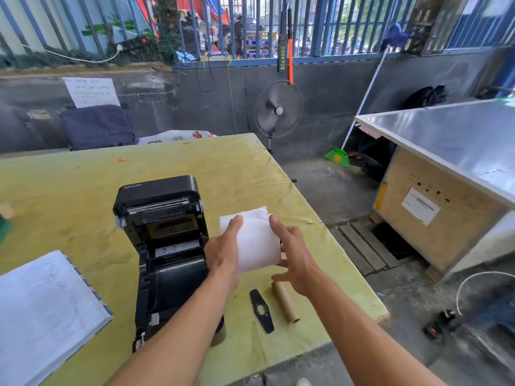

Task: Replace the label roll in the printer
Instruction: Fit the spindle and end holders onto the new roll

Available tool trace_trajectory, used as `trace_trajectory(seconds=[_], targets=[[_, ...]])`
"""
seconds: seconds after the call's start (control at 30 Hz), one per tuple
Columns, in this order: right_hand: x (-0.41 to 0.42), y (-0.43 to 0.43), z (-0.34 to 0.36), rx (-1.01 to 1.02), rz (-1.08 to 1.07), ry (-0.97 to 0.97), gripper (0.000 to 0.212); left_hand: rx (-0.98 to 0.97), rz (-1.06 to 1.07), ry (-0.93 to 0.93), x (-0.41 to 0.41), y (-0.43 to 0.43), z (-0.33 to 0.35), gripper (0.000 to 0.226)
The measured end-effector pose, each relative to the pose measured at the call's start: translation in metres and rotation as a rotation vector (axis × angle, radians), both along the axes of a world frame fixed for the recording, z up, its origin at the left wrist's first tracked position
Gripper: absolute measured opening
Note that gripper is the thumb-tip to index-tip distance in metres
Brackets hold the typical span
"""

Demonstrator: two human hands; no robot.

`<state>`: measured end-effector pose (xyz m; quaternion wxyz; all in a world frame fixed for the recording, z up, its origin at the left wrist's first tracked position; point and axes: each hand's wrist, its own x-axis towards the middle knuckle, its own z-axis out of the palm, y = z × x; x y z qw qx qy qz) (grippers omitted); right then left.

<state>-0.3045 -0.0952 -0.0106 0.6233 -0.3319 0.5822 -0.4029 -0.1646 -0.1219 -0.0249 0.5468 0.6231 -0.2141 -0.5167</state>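
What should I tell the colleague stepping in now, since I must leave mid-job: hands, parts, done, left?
Left hand and right hand hold the new label roll between them, above the table, right of the printer.
Printer lid is open; the roll bay looks empty.
The empty cardboard core and a black plastic holder piece lie on the table near the right hand.
Done: old roll out.
Left: probably refit the holder, seat the new roll, feed the labels, close the lid.
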Motion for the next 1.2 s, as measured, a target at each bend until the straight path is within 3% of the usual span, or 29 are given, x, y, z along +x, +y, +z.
trace_trajectory(seconds=[0.1, 0.33, 0.43, 0.53, 0.67, 0.77, 0.9, 1.07, 1.2], targets=[[0.008, 0.003, 0.0, 0.069, -0.106, -0.146, 0.078, -0.026, -0.008, -0.048, -0.011, 0.009, -0.003, 0.067], [-0.007, -0.015, -0.002, 0.079, -0.186, -0.116, 0.065, -0.024, -0.084, 0.016, -0.029, 0.002, 0.006, 0.067], [-0.018, -0.026, 0.002, 0.097, -0.154, -0.13, 0.077, -0.03, -0.086, -0.037, -0.039, -0.006, 0.012, 0.057], [-0.031, -0.039, 0.009, 0.12, -0.096, -0.109, 0.09, -0.039, -0.106, -0.077, -0.051, -0.016, 0.016, 0.062], [-0.048, -0.052, 0.005, 0.118, -0.149, -0.124, 0.079, -0.027, -0.122, -0.112, -0.07, -0.02, 0.02, 0.076], [-0.056, -0.06, 0.002, 0.083, -0.152, -0.163, 0.07, -0.047, -0.109, -0.017, -0.073, -0.026, 0.022, 0.078], [-0.064, -0.07, 0.002, 0.071, -0.131, -0.148, 0.078, -0.019, -0.065, 0.022, -0.072, -0.037, 0.013, 0.065], [-0.071, -0.077, -0.004, 0.076, -0.107, -0.15, 0.074, 0.063, 0.073, 0.16, -0.063, -0.039, -0.002, 0.053], [-0.077, -0.081, -0.018, 0.116, -0.086, -0.18, 0.072, 0.272, 0.06, -0.163, -0.048, -0.028, -0.04, 0.014]])
